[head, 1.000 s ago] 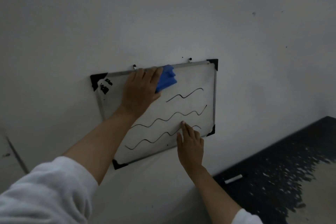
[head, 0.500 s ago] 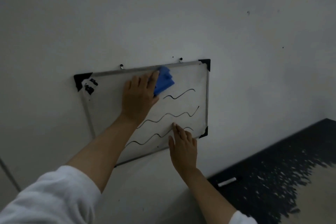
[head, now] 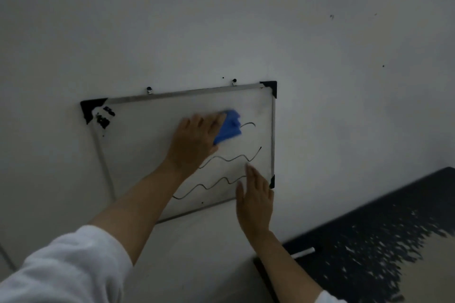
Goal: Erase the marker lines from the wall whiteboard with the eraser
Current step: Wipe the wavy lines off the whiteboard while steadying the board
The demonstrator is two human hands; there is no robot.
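A small whiteboard (head: pixel 147 155) with a metal frame and black corners hangs tilted on a white wall. Three wavy black marker lines (head: pixel 229 158) run across its right half; the top one is partly covered. My left hand (head: pixel 194 141) holds a blue eraser (head: pixel 228 126) against the board at the left end of the top line. My right hand (head: pixel 256 200) lies flat with straight fingers on the board's lower right part, near the bottom line's right end.
A dark worn floor or counter surface (head: pixel 369 253) lies at the lower right, with a white marker-like stick (head: pixel 302 253) on it. Two hooks (head: pixel 149 89) hold the board's top edge. Black marks (head: pixel 105 115) sit near the board's top left corner.
My left hand has slid the eraser down from the board's top edge onto the top wavy line, whose left part no longer shows. The right hand stays flat on the lower right.
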